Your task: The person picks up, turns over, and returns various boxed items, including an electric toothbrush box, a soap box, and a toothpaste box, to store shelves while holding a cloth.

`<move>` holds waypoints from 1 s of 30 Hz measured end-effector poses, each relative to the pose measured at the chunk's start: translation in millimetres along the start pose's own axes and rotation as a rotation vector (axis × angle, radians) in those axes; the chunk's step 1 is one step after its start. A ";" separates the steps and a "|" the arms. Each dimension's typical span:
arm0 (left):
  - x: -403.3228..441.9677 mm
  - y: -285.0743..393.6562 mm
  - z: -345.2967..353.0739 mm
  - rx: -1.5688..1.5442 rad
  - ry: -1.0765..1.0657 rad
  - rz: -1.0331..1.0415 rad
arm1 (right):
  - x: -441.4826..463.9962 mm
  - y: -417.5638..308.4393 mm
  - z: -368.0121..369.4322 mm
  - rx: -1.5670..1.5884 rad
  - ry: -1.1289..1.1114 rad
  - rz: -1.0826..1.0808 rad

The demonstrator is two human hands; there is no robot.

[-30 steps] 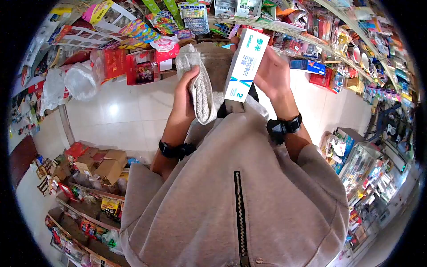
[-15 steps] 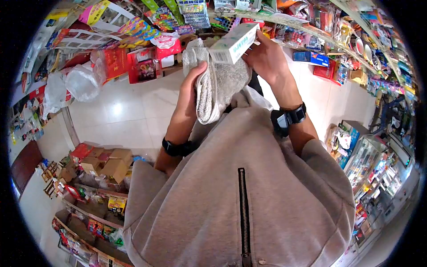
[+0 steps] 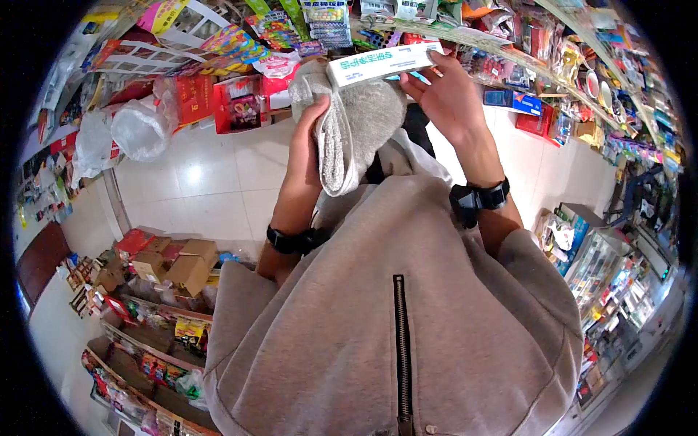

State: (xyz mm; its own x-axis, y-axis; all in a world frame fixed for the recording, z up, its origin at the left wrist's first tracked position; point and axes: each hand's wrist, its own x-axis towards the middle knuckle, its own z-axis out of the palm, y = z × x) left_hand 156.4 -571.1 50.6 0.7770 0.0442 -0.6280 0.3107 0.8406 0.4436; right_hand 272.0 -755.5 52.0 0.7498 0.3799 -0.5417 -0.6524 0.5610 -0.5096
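A folded grey towel (image 3: 367, 120) is gripped at its left side by my left hand (image 3: 305, 138), thumb on top and the other fingers hidden beneath. Lying across the towel's far part is a long white toothpaste box (image 3: 382, 65) with green lettering, nearly level from left to right. My right hand (image 3: 452, 98) holds the box by its right end, fingertips against it and palm turned partly up. What the towel covers underneath cannot be seen.
Shelves of packaged goods curve along the far side. A red box (image 3: 238, 105) and a clear plastic bag (image 3: 142, 131) stand at the left. Cardboard boxes (image 3: 190, 265) sit lower left, above more shelving. A glass display case (image 3: 600, 254) is at the right.
The toothpaste box has turned from a steep slant to nearly level, its long lettered face now showing. My right hand has opened out somewhat at its end. The towel has shifted slightly left.
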 end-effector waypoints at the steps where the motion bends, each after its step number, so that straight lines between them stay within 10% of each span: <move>1: -0.1 1.9 -0.1 0.024 0.022 0.030 | -1.8 -1.0 2.4 -0.046 -0.009 -0.031; 30: 8.5 12.3 -19.2 0.072 -0.012 0.136 | -19.3 0.4 -4.2 -0.742 -0.090 -0.082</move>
State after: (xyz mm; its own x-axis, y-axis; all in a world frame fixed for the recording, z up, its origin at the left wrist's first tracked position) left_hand 156.4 -550.0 38.4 0.8210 0.1478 -0.5515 0.2406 0.7864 0.5690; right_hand 256.8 -765.7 59.5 0.7843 0.4348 -0.4424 -0.4736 -0.0408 -0.8798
